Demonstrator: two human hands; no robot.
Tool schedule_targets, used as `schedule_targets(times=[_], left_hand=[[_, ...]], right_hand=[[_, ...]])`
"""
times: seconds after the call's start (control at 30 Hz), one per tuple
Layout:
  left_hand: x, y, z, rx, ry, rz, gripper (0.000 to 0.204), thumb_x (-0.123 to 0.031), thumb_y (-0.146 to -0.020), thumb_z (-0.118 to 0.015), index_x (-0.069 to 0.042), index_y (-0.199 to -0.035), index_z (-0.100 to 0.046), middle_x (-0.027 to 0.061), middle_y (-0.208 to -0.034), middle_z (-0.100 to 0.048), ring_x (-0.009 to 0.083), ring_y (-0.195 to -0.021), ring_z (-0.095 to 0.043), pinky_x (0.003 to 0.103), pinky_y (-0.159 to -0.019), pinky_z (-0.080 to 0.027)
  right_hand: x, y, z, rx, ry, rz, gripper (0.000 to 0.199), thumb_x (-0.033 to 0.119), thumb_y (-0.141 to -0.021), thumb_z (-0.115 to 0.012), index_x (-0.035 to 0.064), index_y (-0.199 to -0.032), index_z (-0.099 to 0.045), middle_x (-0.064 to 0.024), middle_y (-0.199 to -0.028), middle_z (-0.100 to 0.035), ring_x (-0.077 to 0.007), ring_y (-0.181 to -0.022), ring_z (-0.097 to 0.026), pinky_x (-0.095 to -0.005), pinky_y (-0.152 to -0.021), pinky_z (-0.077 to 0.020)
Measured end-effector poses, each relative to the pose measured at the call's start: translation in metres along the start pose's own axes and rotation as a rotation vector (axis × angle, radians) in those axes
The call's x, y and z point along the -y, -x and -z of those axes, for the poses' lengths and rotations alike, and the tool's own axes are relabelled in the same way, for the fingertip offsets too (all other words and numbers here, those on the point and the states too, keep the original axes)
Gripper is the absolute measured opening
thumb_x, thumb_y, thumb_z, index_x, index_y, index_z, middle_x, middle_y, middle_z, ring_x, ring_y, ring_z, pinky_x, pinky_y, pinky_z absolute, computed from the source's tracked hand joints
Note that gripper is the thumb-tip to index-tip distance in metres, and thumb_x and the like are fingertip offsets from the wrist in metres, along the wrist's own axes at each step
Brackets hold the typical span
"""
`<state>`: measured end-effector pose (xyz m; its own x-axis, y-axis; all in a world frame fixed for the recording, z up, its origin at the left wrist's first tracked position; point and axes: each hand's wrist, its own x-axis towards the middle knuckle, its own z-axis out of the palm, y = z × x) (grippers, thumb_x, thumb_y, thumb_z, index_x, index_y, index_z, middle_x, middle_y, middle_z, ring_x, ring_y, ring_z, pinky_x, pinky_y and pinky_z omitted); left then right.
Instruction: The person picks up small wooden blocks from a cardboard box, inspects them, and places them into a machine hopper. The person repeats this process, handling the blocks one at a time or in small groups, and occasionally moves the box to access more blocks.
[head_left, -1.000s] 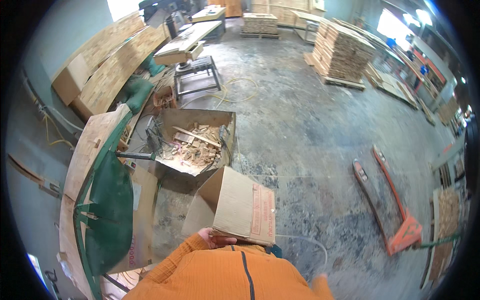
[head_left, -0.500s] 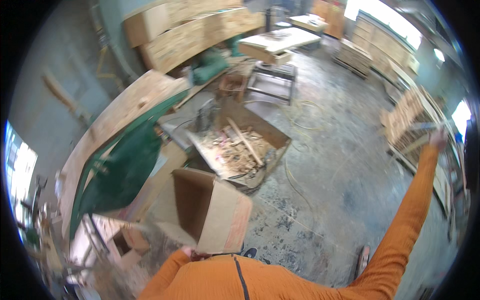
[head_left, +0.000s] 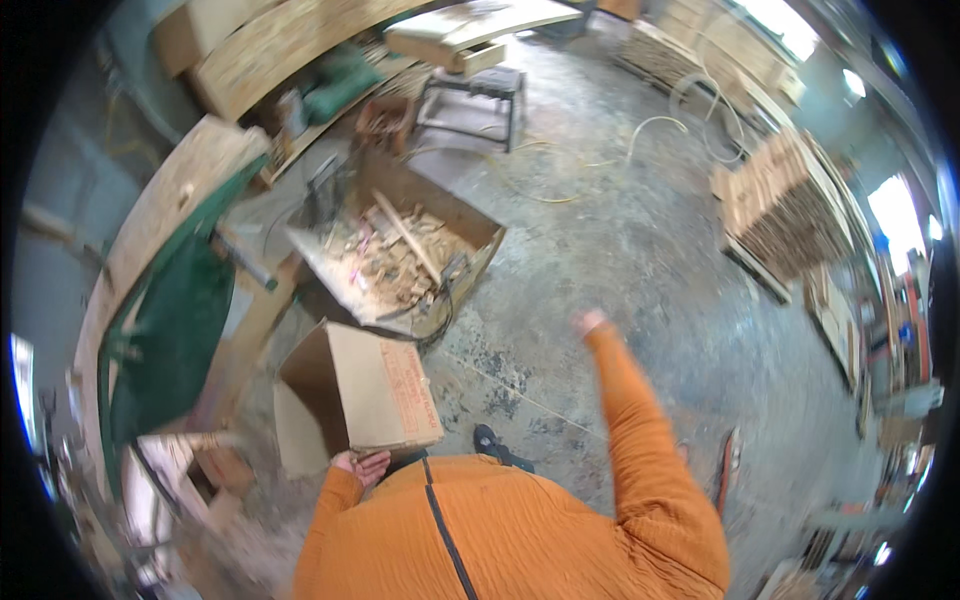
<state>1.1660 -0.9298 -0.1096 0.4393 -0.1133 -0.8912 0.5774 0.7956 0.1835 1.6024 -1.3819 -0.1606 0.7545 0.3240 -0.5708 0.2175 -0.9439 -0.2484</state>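
Observation:
An open-topped cardboard box (head_left: 375,395), tilted on its side with its dark opening facing left, rests against my front at the lower left. My left hand (head_left: 362,467) supports it by the lower edge, fingers under the cardboard. Out over the concrete floor reaches my right hand (head_left: 590,322), smeared by motion, and I cannot make out its fingers. Nothing shows plainly in it. Beyond it, a pale looped strip or cord (head_left: 705,120) appears near the far wood stacks, blurred. A large bin (head_left: 480,245) of wood scraps stands just past the box.
Stacked boards (head_left: 785,205) stand at the right. A saw-horse-like stand (head_left: 470,105) carries a worktop (head_left: 480,25) at the back. A yellow hose (head_left: 550,198) lies on the floor. Green cloth (head_left: 170,330) hangs under a curved wooden panel (head_left: 150,220) at the left.
My right hand has swung inward from the wood stack at the far right to over the floor. The pale loop now shows at the back. My left hand still holds the box; the view has turned right.

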Motion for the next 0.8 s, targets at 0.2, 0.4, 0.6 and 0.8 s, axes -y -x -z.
schedule_targets(times=[0.2,0.4,0.6,0.8], left_hand=[[0.102,0.018,-0.023,-0.163,0.231,-0.033,0.043,-0.030,-0.093,-0.034,0.002,-0.118,-0.051,0.0253,-0.117,-0.055,0.0366,-0.104,-0.057,0.045,-0.091,-0.047],[0.181,0.028,0.003,-0.491,-0.430,-0.328,0.036,-0.026,-0.082,-0.052,0.004,-0.099,-0.062,0.0239,-0.100,-0.062,0.0355,-0.085,-0.062,0.040,-0.071,-0.051],[0.266,0.050,0.035,-0.674,-1.293,-0.366,0.027,-0.024,-0.073,-0.056,-0.004,-0.087,-0.068,0.0236,-0.089,-0.063,0.0380,-0.084,-0.061,0.042,-0.071,-0.048],[0.345,0.074,0.084,-0.780,-0.963,-0.354,0.029,-0.020,-0.078,-0.048,0.001,-0.088,-0.065,0.0264,-0.093,-0.061,0.0429,-0.089,-0.058,0.046,-0.078,-0.046]], right_hand=[[0.218,0.105,-0.235,0.918,-0.250,0.383,0.047,0.038,-0.085,-0.054,0.0079,-0.121,-0.054,-0.0121,-0.110,-0.060,-0.0201,-0.079,-0.064,-0.0391,-0.060,-0.0528],[0.232,0.124,-0.153,1.227,-0.489,0.097,0.067,0.047,-0.086,-0.053,0.0071,-0.135,-0.033,-0.0216,-0.130,-0.045,-0.0316,-0.094,-0.062,-0.0412,-0.062,-0.0537],[0.324,0.188,-0.189,1.384,-0.439,-0.239,0.091,0.053,-0.080,-0.059,0.0112,-0.143,-0.008,-0.0266,-0.135,-0.036,-0.0406,-0.102,-0.056,-0.0499,-0.078,-0.0498],[0.334,0.223,-0.340,1.263,-0.373,-0.048,0.064,0.028,-0.085,-0.057,-0.0056,-0.129,-0.027,-0.0284,-0.125,-0.042,-0.0446,-0.114,-0.044,-0.0509,-0.097,-0.0403]])
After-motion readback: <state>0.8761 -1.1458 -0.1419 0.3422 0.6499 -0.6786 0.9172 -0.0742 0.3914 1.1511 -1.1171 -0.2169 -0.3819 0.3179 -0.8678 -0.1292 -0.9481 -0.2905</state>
